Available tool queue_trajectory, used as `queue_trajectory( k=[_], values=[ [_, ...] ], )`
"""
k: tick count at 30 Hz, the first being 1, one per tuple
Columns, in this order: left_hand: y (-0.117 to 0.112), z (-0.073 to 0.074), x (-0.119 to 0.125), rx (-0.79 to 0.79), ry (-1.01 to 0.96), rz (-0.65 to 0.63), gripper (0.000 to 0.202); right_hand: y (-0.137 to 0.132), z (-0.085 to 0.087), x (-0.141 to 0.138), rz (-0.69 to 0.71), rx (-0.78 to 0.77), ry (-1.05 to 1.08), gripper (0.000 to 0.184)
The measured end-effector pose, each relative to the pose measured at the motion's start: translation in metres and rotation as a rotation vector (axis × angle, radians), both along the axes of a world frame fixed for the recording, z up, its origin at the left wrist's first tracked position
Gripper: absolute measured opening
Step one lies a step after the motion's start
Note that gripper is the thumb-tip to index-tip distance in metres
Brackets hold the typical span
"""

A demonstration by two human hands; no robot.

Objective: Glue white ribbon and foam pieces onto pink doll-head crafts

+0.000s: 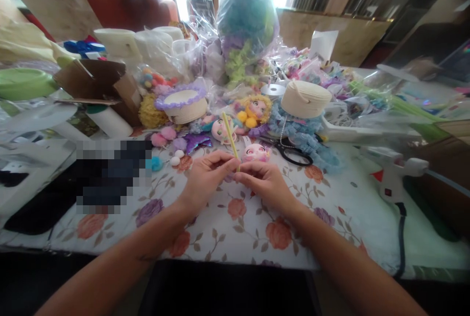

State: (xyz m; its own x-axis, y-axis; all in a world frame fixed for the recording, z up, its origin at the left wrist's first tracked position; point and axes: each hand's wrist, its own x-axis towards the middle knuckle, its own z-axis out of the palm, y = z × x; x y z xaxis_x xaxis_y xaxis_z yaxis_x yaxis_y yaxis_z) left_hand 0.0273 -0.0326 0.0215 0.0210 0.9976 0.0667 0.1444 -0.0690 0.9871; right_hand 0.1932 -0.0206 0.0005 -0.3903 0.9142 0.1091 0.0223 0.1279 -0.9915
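Near the middle of the table, my left hand point(211, 174) and my right hand point(265, 179) meet with fingers pinched together. Between them stands a thin yellow strip point(230, 134), tilted up and to the left; both hands hold its lower end. Whether it is a straw or a folded ribbon I cannot make out. Just beyond my fingers lies a doll head with pink eyes point(256, 152). Behind the strip is another doll head point(219, 130), and farther back a yellow-haired doll point(259, 108). Black-handled scissors point(293, 153) lie right of my right hand.
A glue gun point(394, 176) stands at the right, its cord hanging over the front edge. Straw-coloured hats point(306, 98), pompoms point(163, 135) and blue ruffled fabric point(316, 142) crowd the back. A cardboard box point(95, 81) and a dark flat object point(44, 203) are leftward.
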Motion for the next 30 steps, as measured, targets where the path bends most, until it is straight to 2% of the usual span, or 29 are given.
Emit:
queue_trajectory(
  k=[7, 12, 17, 25, 28, 30],
  values=[
    [-0.001, -0.005, 0.002, -0.056, -0.016, -0.073, 0.019, 0.004, -0.005, 0.004, -0.026, 0.069, -0.05, 0.024],
    [0.001, -0.007, -0.002, -0.048, 0.085, -0.002, 0.021, 0.001, -0.004, 0.002, -0.051, 0.17, -0.196, 0.018],
    [0.007, -0.007, -0.009, -0.083, -0.007, 0.057, 0.026, 0.006, -0.001, 0.008, 0.039, 0.148, -0.3, 0.018],
    [0.014, -0.003, -0.04, -0.09, -0.319, 0.261, 0.017, 0.012, 0.002, 0.02, 0.224, -0.004, -0.44, 0.012],
    [0.015, 0.012, -0.067, -0.001, -0.331, 0.439, 0.006, 0.012, 0.001, 0.021, 0.263, -0.055, -0.466, 0.011],
    [0.024, 0.03, -0.093, 0.124, -0.216, 0.58, 0.001, 0.012, 0.0, 0.02, 0.254, -0.092, -0.443, 0.011]
  ],
)
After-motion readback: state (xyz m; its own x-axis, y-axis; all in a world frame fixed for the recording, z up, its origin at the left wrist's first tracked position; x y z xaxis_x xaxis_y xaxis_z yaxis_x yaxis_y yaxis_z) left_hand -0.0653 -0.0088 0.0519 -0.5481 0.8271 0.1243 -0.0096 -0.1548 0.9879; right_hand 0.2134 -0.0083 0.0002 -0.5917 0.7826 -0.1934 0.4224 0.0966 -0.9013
